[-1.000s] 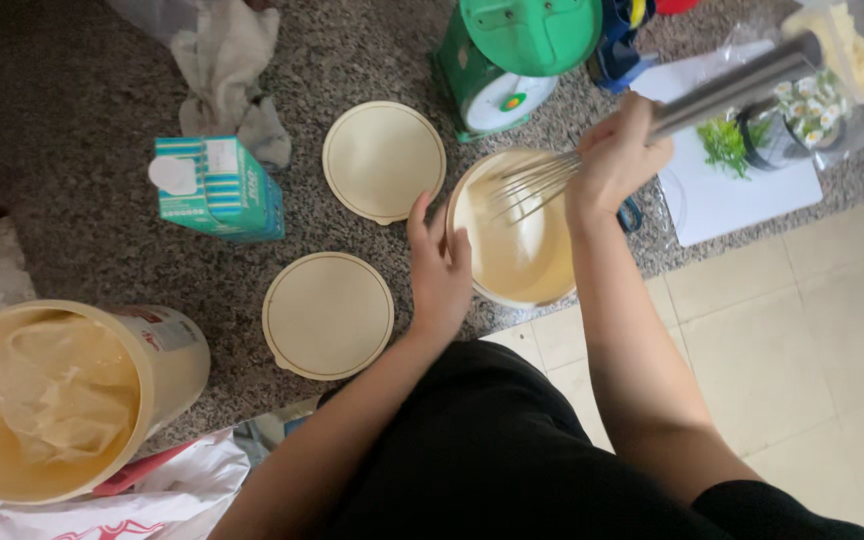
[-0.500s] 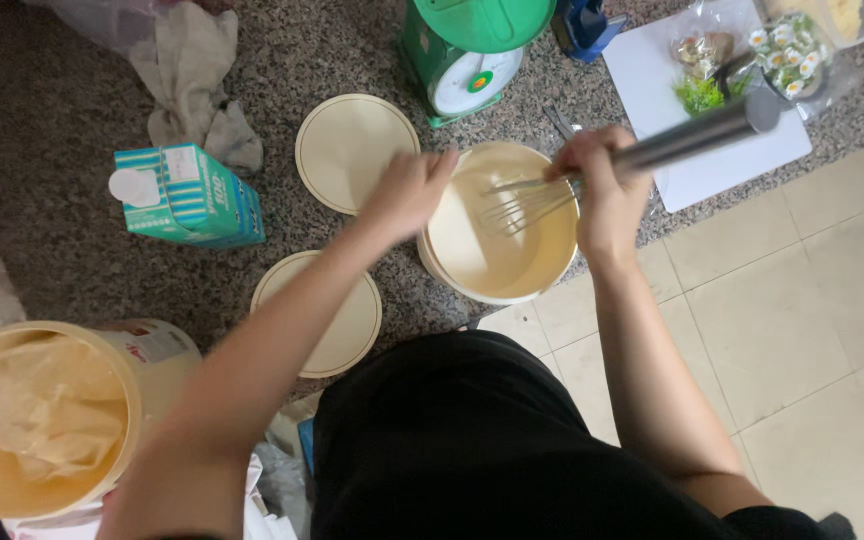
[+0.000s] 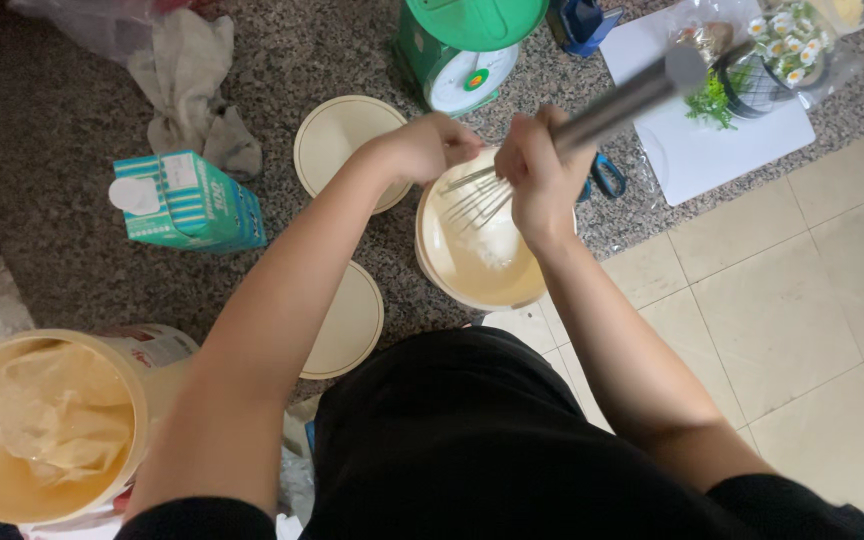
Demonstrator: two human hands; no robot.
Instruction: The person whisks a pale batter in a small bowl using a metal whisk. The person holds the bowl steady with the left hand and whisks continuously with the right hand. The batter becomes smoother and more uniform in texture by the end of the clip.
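Observation:
A cream bowl (image 3: 472, 275) with pale batter stands on the speckled granite counter near its front edge. My right hand (image 3: 540, 175) grips the steel handle of a wire whisk (image 3: 482, 195), whose wires dip into the bowl. My left hand (image 3: 430, 148) rests on the bowl's far left rim, fingers curled around it. My black-clothed body fills the lower middle of the view.
Two cream lids (image 3: 344, 150) (image 3: 347, 325) lie left of the bowl. A teal carton (image 3: 187, 200), a crumpled cloth (image 3: 192, 80), a green kitchen scale (image 3: 457, 50), a white board (image 3: 712, 140) with herbs, blue scissors (image 3: 607, 175), and a big tub (image 3: 47, 430) surround it. Tiled floor lies right.
My left hand has gone from the bowl's near left side to its far rim. The whisk handle has swung more upright as the right hand stirs; the camera view shifted slightly.

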